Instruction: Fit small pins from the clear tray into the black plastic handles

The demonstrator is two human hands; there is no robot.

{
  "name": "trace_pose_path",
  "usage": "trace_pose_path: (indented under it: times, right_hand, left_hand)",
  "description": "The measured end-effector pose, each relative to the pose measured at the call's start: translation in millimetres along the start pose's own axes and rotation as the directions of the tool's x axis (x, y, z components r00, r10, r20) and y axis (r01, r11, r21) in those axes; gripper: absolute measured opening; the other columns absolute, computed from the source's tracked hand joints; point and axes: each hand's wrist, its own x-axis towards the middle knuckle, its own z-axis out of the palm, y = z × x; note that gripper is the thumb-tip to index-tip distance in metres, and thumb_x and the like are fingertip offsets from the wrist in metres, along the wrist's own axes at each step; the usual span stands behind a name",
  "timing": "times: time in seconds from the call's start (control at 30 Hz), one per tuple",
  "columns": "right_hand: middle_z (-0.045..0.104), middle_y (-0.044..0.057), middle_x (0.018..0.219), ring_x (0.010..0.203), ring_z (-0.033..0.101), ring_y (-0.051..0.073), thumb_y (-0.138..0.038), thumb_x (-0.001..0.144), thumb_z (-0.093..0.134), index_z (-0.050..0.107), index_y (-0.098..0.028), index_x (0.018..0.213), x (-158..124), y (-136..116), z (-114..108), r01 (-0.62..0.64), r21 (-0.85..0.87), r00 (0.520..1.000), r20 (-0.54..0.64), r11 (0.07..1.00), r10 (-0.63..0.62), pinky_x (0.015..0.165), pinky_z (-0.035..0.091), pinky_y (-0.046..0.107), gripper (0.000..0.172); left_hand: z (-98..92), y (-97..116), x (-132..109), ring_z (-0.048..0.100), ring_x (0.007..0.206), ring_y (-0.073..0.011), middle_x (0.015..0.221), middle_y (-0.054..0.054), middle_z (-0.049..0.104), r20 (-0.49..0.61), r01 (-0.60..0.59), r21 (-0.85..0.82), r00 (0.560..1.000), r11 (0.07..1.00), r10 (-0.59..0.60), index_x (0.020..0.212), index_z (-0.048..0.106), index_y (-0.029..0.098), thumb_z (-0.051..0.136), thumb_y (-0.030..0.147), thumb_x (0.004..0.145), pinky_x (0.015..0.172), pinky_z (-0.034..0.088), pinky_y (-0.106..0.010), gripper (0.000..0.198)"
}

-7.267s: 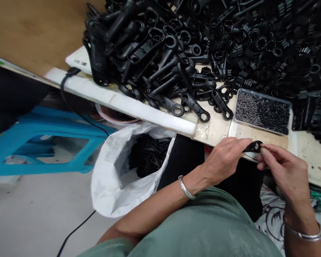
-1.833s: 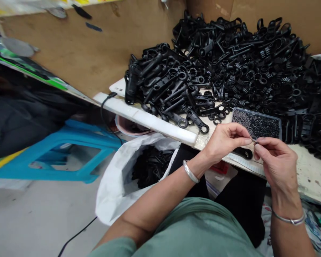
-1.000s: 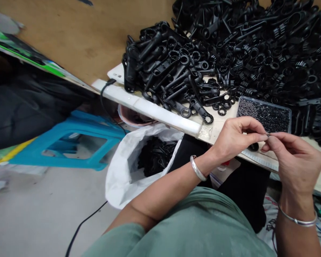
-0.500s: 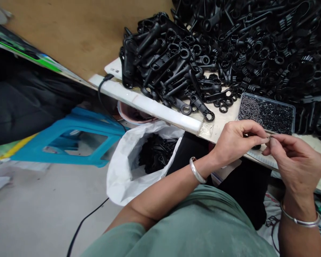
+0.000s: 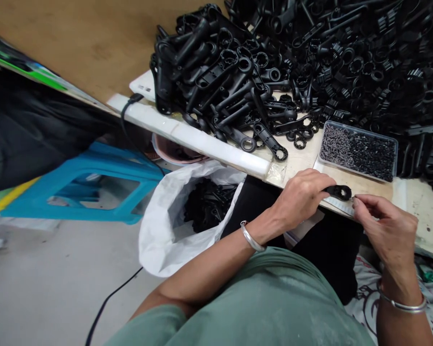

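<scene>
At the table's front edge my left hand (image 5: 305,196) grips a black plastic handle part (image 5: 341,192), its ringed end pointing right. My right hand (image 5: 388,222) pinches a tiny piece (image 5: 353,198) between thumb and forefinger, right beside that ring; it is too small to name. Just beyond both hands lies a clear plastic box (image 5: 359,177) holding small springs (image 5: 338,144) on its left side and little black pieces (image 5: 373,154) on its right. Several loose black parts, among them a ring-ended handle (image 5: 270,141), lie left of the box.
A large heap of black plastic parts (image 5: 234,72) covers the back of the table. A white strip (image 5: 187,134) runs along the front edge. Below stand a white sack (image 5: 159,230) of black parts and a blue stool (image 5: 75,178). A black cable (image 5: 108,298) trails across the floor.
My hands have parted from a shared pinch over the box's front edge and come lower. My left hand now holds the black handle part; my right has brought the tiny piece beside it.
</scene>
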Motion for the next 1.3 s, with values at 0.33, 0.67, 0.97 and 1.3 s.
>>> trace_pose_path:
  times: [0.33,0.67,0.97,1.3]
  right_hand:
    - [0.074,0.0,0.068,0.056,0.07,0.016,-0.038,0.087,0.071,0.076,-0.022,0.09,7,-3,6,-0.115,0.207,0.993,-0.002,0.972,0.118,0.056,0.057,0.027,0.016]
    - [0.074,-0.001,0.069,0.051,0.066,0.014,-0.029,0.087,0.068,0.075,-0.023,0.083,22,1,9,0.097,0.135,0.993,0.056,0.986,-0.105,0.053,0.055,0.026,0.011]
    - [0.074,-0.002,0.068,0.053,0.067,0.015,-0.033,0.087,0.065,0.076,-0.026,0.085,38,7,4,0.173,0.174,0.954,0.215,0.969,-0.209,0.052,0.054,0.026,0.013]
    - [0.07,-0.002,0.06,0.049,0.064,0.014,-0.036,0.083,0.074,0.076,-0.023,0.083,26,13,-6,-0.198,0.271,0.977,0.136,0.942,0.166,0.05,0.053,0.025,0.013]
  left_hand:
    - [2.6,-1,-3,0.068,0.095,-0.0174,0.097,-0.004,0.075,0.001,0.001,-0.032,1.0,0.999,-0.001,0.098,0.068,0.016,0.066,0.011,0.09,0.088,0.055,-0.03,0.009]
    - [7.8,-3,-6,0.07,0.096,-0.0175,0.099,-0.005,0.076,-0.021,-0.01,-0.047,1.0,0.999,0.009,0.102,0.069,0.015,0.066,0.012,0.091,0.089,0.056,-0.03,0.012]
    - [7.3,-3,-6,0.07,0.094,-0.0164,0.098,-0.003,0.076,-0.03,0.008,-0.067,1.0,0.998,-0.01,0.1,0.07,0.017,0.065,0.014,0.092,0.087,0.056,-0.028,0.01]
    - [7.5,-7,-6,0.071,0.098,-0.017,0.1,-0.005,0.077,-0.047,-0.023,-0.091,0.999,0.996,0.018,0.104,0.07,0.015,0.065,0.012,0.091,0.089,0.057,-0.029,0.014]
